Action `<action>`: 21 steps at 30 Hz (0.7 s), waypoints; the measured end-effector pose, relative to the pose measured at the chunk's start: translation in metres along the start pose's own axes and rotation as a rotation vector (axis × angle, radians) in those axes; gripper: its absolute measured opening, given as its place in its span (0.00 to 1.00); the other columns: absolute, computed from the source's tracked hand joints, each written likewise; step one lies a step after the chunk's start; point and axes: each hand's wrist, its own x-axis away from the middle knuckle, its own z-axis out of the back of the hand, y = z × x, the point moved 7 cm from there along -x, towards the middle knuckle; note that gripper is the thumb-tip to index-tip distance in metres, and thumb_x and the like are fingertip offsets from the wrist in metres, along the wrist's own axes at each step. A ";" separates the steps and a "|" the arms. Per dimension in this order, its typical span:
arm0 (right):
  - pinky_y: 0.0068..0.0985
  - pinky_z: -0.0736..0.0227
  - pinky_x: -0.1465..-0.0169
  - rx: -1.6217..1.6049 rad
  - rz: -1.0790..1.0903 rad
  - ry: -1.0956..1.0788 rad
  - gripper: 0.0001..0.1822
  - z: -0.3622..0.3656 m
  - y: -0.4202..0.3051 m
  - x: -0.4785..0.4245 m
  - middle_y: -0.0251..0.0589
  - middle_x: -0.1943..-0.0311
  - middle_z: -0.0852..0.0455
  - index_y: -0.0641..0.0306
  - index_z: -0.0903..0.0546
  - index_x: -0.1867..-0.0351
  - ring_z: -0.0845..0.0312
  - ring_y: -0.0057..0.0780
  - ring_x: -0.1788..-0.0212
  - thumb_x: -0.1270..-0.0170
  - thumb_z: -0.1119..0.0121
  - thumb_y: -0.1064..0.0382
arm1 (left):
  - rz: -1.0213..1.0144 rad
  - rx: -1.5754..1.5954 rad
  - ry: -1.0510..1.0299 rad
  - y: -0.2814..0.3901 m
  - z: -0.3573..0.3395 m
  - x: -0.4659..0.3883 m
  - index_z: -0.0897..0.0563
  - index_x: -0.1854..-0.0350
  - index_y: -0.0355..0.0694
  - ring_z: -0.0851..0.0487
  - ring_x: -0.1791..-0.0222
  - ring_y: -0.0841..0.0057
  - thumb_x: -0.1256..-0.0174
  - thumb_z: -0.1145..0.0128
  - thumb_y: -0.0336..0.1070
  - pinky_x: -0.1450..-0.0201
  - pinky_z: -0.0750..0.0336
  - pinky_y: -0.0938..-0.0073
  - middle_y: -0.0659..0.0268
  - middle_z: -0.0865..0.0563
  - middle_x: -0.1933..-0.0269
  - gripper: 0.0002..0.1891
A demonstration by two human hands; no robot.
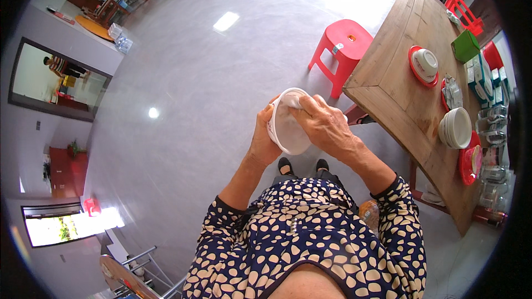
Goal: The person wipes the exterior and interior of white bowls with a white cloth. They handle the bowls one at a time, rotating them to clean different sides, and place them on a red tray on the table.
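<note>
A white bowl (292, 137) with a reddish pattern on its outer wall is held above the floor in front of me, its opening tilted towards me. My left hand (265, 133) grips it by the left side of the wall. Inside the rim, my right hand (326, 122) presses a white cloth or tissue (292, 100) against the inner wall. The fingertips of the right hand are partly hidden by the cloth. A bit of white also shows at that hand's far side.
At right stands a wooden table (386, 62) bearing a bowl stack (455, 128), an upturned bowl (426, 63) on a red plate, a green box (465, 46) and several glass jars (494, 174). A red plastic stool (345, 35) touches the near view of its corner. A person (64, 66) appears beyond a doorway.
</note>
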 end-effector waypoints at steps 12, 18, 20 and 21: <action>0.37 0.22 0.62 -0.165 -0.143 -0.210 0.07 -0.019 -0.011 -0.009 0.45 0.67 0.18 0.65 0.17 0.69 0.18 0.42 0.62 0.49 0.39 0.65 | -0.038 -0.037 0.014 0.008 0.002 -0.001 0.31 0.35 0.42 0.25 0.40 0.66 0.29 0.71 0.61 0.40 0.26 0.60 0.59 0.24 0.40 0.32; 0.40 0.23 0.62 -0.511 -0.111 -0.057 0.08 -0.009 -0.007 -0.006 0.43 0.70 0.17 0.61 0.17 0.67 0.19 0.43 0.64 0.49 0.40 0.64 | -0.057 0.014 -0.091 0.003 0.004 -0.001 0.30 0.36 0.42 0.24 0.41 0.67 0.28 0.71 0.59 0.39 0.27 0.61 0.60 0.24 0.39 0.31; 0.37 0.22 0.64 -0.384 -0.184 0.116 0.10 -0.003 -0.003 -0.004 0.45 0.68 0.17 0.63 0.18 0.63 0.18 0.43 0.64 0.48 0.40 0.66 | -0.041 0.185 -0.191 0.003 -0.002 -0.001 0.30 0.36 0.42 0.24 0.40 0.68 0.28 0.71 0.59 0.39 0.28 0.62 0.61 0.24 0.39 0.31; 0.36 0.21 0.64 -0.236 -0.246 0.211 0.12 -0.001 -0.003 -0.005 0.46 0.67 0.17 0.64 0.19 0.60 0.18 0.43 0.64 0.48 0.40 0.66 | -0.074 0.095 -0.118 0.004 -0.002 -0.001 0.30 0.36 0.43 0.25 0.40 0.68 0.28 0.71 0.59 0.38 0.28 0.61 0.61 0.24 0.38 0.31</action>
